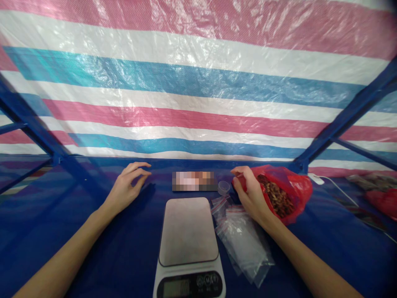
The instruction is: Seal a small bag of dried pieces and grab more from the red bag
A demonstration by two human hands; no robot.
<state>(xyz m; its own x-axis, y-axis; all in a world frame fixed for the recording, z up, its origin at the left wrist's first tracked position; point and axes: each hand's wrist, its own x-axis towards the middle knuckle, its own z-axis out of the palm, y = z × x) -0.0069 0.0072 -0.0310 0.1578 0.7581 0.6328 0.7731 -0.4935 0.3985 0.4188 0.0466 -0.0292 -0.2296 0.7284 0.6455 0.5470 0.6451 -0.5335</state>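
Table layout, seen from the near edge.

Scale (pixel 188 231) sits at the near edge, middle of the table (pixel 325 244). Pile of small bags (pixel 245 242) lies just right of the scale, touching its right side. Small cup (pixel 223 187) stands behind the bags, toward the far edge. Bag of dried pieces (pixel 281 194) lies right of the cup, near the far edge; right hand (pixel 251 194) rests against its left side. Left hand (pixel 127 188) rests on the table left of the scale, toward the far edge. Cable (pixel 338 186) runs along the far right corner. Tarp wall (pixel 198 82) stands behind the far edge.
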